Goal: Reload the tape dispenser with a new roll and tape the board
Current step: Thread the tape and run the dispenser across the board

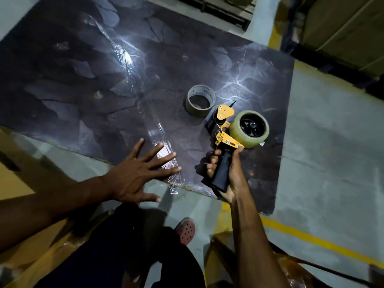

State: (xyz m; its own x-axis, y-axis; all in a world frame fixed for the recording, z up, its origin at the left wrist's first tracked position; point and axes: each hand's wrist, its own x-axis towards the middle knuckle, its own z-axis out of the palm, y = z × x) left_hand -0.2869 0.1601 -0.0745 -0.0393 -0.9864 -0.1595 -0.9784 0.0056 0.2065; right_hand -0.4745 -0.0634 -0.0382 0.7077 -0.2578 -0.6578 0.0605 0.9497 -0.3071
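Observation:
A large dark board (87, 75) lies flat on the floor. A strip of clear tape (133, 80) runs across it from the far left to its near edge. My left hand (137, 175) rests flat with fingers spread on the near end of that strip. My right hand (226, 175) grips the black handle of a yellow tape dispenser (223, 129), held just above the board. A full roll of clear tape (250, 128) sits on the dispenser's hub. An empty cardboard tape core (200, 100) stands on the board just beyond the dispenser.
Grey concrete floor (332, 163) with a yellow painted line (311, 238) surrounds the board. Cardboard (16, 179) lies at the left. My dark trouser leg (124, 246) and a red perforated shoe (186, 230) are below the hands. Stacked boxes (342, 28) stand at the far right.

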